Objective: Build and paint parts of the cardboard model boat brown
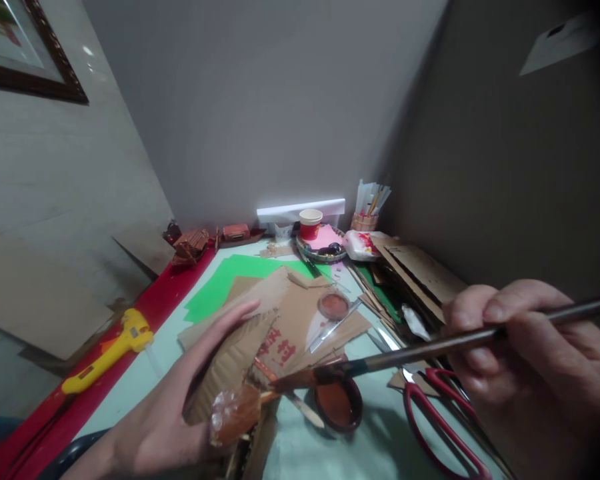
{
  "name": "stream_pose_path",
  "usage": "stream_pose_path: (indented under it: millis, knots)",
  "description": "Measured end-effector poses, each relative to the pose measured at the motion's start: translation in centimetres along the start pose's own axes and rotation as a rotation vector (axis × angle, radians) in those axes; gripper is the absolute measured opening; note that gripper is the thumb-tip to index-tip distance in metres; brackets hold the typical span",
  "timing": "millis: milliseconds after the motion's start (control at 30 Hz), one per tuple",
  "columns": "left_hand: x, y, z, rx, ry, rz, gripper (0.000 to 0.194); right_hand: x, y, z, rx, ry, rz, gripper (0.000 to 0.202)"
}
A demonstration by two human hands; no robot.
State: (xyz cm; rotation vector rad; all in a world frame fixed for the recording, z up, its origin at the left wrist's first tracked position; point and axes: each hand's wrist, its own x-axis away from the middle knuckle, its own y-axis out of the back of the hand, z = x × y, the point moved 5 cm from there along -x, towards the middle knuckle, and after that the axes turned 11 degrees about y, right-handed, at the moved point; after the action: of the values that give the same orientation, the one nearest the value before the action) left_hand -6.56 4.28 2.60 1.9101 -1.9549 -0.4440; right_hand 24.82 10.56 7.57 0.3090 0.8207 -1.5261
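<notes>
My right hand [523, 363] grips the dark handle of a paintbrush [430, 348]. The brush's brown bristles meet, or come very close to, a glossy brown-painted part of a cardboard piece [240, 357]. Around that piece curls my left hand [175, 407], the thumb by the painted part and the fingers along the far side. Just right of the bristles stands a small dark bowl of brown paint [339, 405]. Thin sticks [305, 410] lie between bowl and cardboard. Red-handled scissors [440, 427] rest below my right hand.
A yellow glue gun [110, 353] lies on the red strip at the left. Beyond the cardboard sheet [280, 327] are green paper [225, 277], a round tray [307, 257] with a red cup [310, 227], and a stick holder [365, 220]. Stacked cardboard [425, 270] lines the right.
</notes>
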Motion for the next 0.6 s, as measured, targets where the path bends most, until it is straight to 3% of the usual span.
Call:
stream_pose_path:
  millis: [300, 600]
  knots:
    - [0.0, -0.2, -0.9, -0.034, 0.017, -0.001, 0.096, 0.4, -0.5, 0.0, -0.04, -0.021, 0.078, 0.009]
    - [0.1, -0.2, -0.9, -0.061, 0.008, -0.021, 0.086, -0.4, 0.5, 0.5, 0.025, 0.062, 0.018, 0.013]
